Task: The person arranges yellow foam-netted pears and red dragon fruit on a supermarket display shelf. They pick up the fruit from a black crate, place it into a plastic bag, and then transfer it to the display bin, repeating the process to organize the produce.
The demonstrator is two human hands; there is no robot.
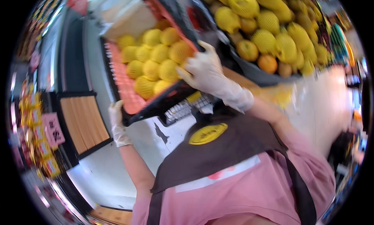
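Note:
Both my gloved hands grip a black plastic crate (168, 98) with a pinkish-orange lining (120, 82). My left hand (117, 120) clasps its near left corner. My right hand (204, 67) holds the right rim, with a thumb reaching toward the fruit. Inside sit rows of round orange-yellow fruit (151, 69), most in yellow foam nets. A pale sheet of paper or card (133, 19) rises at the crate's far left end. The crate tilts in my hands, and its underside is hidden.
A display of netted yellow fruit (274, 44) stands right of the crate, with an unwrapped orange (267, 63) at its edge. On the left are a wooden slatted panel (84, 122), a pink price sign (53, 129) and yellow packets (43, 137). Pale floor (315, 108) extends at right.

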